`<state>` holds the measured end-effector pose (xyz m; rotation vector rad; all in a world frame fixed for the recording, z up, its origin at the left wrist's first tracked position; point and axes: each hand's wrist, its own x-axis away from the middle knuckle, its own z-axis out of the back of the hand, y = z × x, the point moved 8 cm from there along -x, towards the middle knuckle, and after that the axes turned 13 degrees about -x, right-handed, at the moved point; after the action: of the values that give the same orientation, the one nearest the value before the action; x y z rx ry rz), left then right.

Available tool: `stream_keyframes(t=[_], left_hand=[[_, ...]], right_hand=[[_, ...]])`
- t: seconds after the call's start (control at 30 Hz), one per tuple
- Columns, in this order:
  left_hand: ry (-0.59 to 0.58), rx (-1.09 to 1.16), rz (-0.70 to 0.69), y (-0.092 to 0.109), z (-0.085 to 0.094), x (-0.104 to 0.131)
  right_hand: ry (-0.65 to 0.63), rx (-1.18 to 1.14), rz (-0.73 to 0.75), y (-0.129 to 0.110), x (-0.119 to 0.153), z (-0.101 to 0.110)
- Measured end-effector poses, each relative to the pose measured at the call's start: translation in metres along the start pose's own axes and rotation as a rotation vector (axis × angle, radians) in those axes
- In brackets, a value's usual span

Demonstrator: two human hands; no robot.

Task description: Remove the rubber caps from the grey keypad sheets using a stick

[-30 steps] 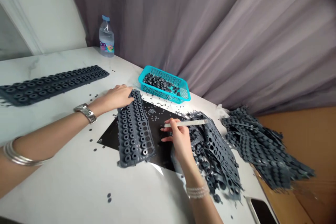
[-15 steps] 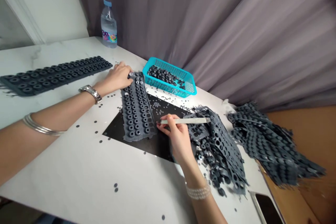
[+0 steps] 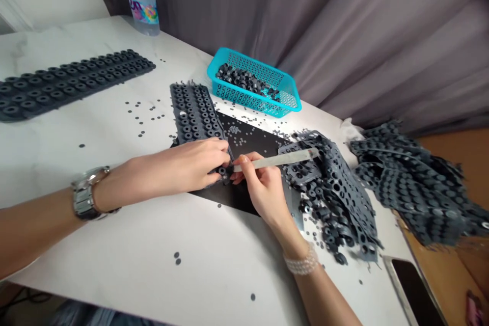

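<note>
A dark grey moulded rubber sheet with rows of ring-shaped grommets lies on a black mat. Over its near end, my left hand is closed, fingers bent at the sheet's edge beside a ring. My right hand pinches a slim, flat whitish tool whose dark tip meets the sheet's near right corner, close to my left fingertips. The fingers partly hide that tip. To the right lie punched-out sheets full of holes, with loose black rings beside them.
Behind stands a turquoise basket holding black rings. Another ringed sheet lies left, near a water bottle. Small black discs are scattered about. More sheets hang over the right side, and a phone lies at the right edge.
My left hand has come from the sheet's far end to its near end, beside the tool tip. My right hand keeps the tool at the sheet's right side. The view has shifted somewhat.
</note>
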<state>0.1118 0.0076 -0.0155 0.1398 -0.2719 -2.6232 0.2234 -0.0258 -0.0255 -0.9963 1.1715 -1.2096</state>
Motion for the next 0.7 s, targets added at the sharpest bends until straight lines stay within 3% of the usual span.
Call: stream_keyframes(t=[0.43,0.7], left_hand=[[0.095,0.005,0.037,-0.005,-0.003,0.004],[0.035,0.131,0.085,-0.010,0.017,-0.001]], right_hand=[[-0.043,0.196,0.096,-0.015,0.001,-0.008],[-0.011,0.384,0.175,-0.023,0.004,-0.018]])
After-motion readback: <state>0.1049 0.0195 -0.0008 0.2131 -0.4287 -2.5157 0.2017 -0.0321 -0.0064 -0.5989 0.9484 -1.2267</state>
